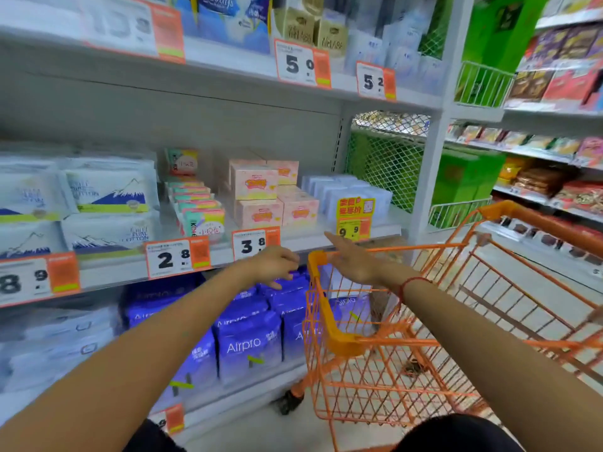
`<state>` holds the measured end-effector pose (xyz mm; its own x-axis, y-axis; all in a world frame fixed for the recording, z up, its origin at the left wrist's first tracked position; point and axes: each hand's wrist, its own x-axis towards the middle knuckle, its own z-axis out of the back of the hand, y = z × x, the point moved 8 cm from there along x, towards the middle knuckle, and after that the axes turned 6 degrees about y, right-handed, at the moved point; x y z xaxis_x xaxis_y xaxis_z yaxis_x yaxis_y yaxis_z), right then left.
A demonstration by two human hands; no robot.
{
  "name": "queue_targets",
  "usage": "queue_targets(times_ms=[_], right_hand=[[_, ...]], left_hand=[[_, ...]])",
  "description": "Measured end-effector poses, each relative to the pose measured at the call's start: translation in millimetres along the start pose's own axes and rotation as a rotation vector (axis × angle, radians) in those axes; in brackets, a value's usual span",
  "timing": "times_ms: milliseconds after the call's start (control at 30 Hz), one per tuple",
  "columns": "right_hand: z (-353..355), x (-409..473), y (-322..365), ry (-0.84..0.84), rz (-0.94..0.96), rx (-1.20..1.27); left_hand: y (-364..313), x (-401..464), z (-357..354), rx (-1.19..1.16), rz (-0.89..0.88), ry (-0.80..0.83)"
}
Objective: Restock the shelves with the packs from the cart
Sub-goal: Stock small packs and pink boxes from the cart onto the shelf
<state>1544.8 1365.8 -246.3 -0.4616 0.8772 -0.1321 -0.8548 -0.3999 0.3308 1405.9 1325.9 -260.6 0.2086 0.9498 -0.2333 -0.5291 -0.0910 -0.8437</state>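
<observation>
An orange wire cart [329, 324] stands right of the shelves, and I see no pack in its basket. Purple Airpro packs [249, 345] fill the lower shelf beside it. My left hand [272, 264] hangs in front of the middle shelf edge [114, 272], above the purple packs, with fingers loosely curled and nothing in it. My right hand [352, 261] reaches forward over the cart's front corner with straight fingers, holding nothing; a red string circles its wrist. Pink boxes [261, 194] and pale blue packs [346, 194] sit on the middle shelf just beyond both hands.
White mountain-print packs [107, 194] fill the middle shelf's left side, next to slim green-pink packs [199, 210]. Price tags [177, 257] line the shelf edges. A green mesh panel [385, 164] ends the shelf unit. Snack shelves [554, 151] run along the right, across an aisle of grey floor.
</observation>
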Motion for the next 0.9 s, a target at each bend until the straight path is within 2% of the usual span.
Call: queue_targets(times_ms=[100,233,300,367,467,600,633,733,900], right_hand=[[16.8,-2.9,20.0,-0.021,0.050,0.017],[42.4,5.4,40.3,-0.109,0.059,-0.069],[56.2,8.4,53.5,-0.211,0.108,-0.062],[68.8,9.5,65.4,-0.319,0.144,-0.008],[82.3,13.8,77.2,-0.466,0.166,0.032],[106.1,20.2,85.8,-0.816,0.292,0.046],[110.6,28.4,87.1,-0.853,0.328,0.046],[118.3,76.8,87.8,-0.770,0.383,-0.001],[104.2,161.2,85.2,-0.409,0.488,-0.014]], left_hand=[[-26.3,-17.8,47.8,0.204,-0.074,-0.132],[-59.6,-54.9,111.9,0.819,-0.079,-0.412],[-66.8,-67.9,134.8,0.969,-0.026,-0.524],[-69.6,-76.5,151.0,0.991,0.027,-0.591],[-72.0,-80.8,167.8,0.916,0.012,-0.644],[-59.2,-67.5,183.0,0.859,0.007,-0.628],[-55.4,-60.9,187.5,0.877,0.016,-0.618],[-50.6,-35.4,199.4,0.883,0.006,-0.575],[-49.0,23.2,210.7,0.824,-0.076,-0.454]])
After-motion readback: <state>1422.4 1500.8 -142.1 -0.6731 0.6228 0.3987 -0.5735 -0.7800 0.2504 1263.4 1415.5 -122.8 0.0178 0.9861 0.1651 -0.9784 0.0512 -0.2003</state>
